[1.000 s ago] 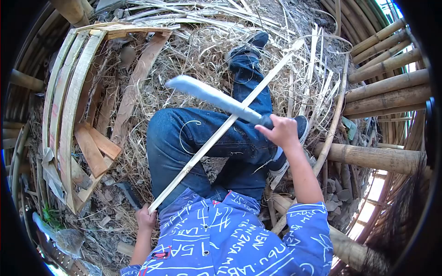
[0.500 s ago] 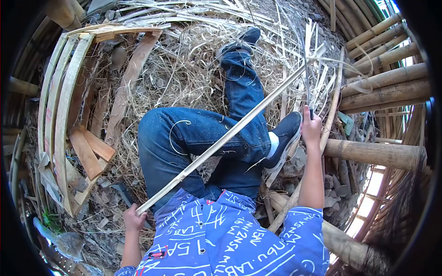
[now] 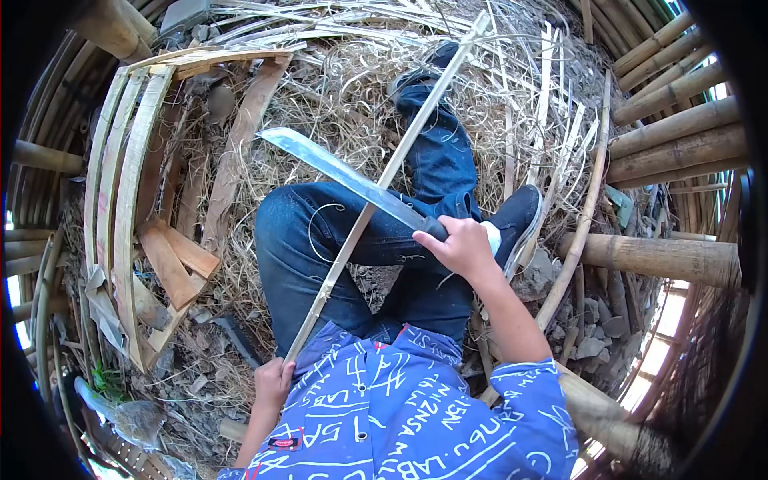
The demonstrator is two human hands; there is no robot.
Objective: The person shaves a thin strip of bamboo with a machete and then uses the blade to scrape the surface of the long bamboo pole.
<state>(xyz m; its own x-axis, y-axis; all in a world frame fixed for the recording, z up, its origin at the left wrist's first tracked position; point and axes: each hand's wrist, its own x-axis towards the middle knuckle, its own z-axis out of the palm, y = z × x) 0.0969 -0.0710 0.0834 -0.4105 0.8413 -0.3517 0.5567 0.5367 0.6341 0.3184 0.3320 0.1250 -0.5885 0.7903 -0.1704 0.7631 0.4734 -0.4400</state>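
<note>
My left hand (image 3: 274, 382) grips the near end of a long thin bamboo strip (image 3: 384, 184) that slants up and away over my blue-jeaned knee (image 3: 296, 232). My right hand (image 3: 462, 246) is closed on the dark handle of a long machete (image 3: 344, 178). The blade points to the upper left and lies across the strip, touching it near its middle above my thigh. My feet in dark shoes (image 3: 516, 216) rest among the shavings.
Pale bamboo shavings and splints (image 3: 336, 72) cover the ground ahead. Curved wide bamboo slats (image 3: 120, 184) lie stacked at the left. Thick round bamboo poles (image 3: 656, 256) lie at the right and form a wall around the spot.
My right hand swung the machete out to the right, blade upright, then brought it back across the strip. The strip's far end has swung leftward, now steeper.
</note>
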